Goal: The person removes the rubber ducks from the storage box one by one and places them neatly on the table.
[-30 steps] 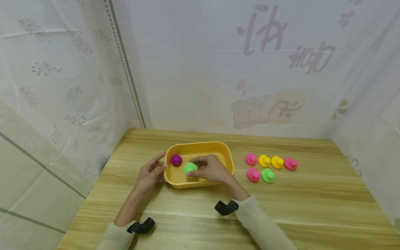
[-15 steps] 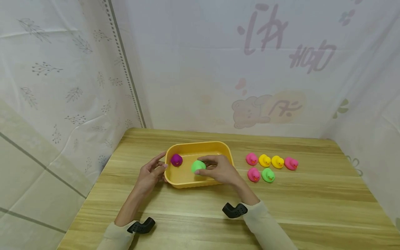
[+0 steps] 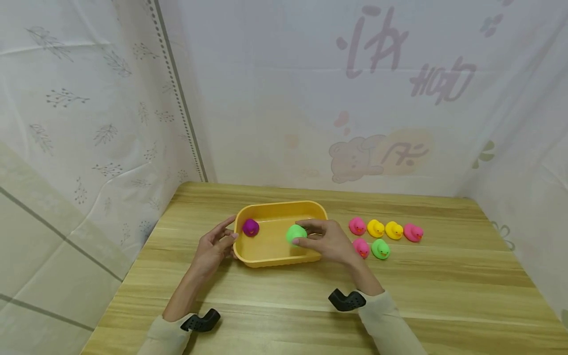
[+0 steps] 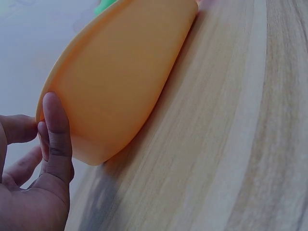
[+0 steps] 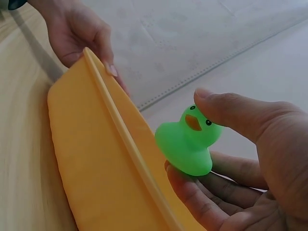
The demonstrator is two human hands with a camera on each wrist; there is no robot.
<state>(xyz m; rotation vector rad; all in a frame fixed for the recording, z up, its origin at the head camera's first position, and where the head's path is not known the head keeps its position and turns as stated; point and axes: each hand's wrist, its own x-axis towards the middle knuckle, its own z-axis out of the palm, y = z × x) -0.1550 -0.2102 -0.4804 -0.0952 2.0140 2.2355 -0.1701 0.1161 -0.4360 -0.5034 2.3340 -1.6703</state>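
Observation:
My right hand [image 3: 330,241] pinches a green rubber duck [image 3: 296,234] between thumb and fingers, over the right part of a yellow plastic bin [image 3: 266,252]. In the right wrist view the duck [image 5: 187,144] has its orange beak toward the camera, beside the bin's rim [image 5: 122,130]. A purple rubber duck [image 3: 251,227] sits inside the bin at its left end. My left hand [image 3: 213,251] holds the bin's left end by the rim. The left wrist view shows its thumb and fingers [image 4: 57,115] at the rim and wall.
Right of the bin, several rubber ducks stand in two rows on the wooden table [image 3: 275,305]: pink [image 3: 357,226], yellow [image 3: 375,228] and green [image 3: 380,249]. My right hand partly covers the near pink duck [image 3: 362,248]. Printed cloth [image 3: 275,98] hangs behind the table.
My right hand has moved right with the green duck, from near the bin's middle toward its right end. The left hand and the bin have stayed in place.

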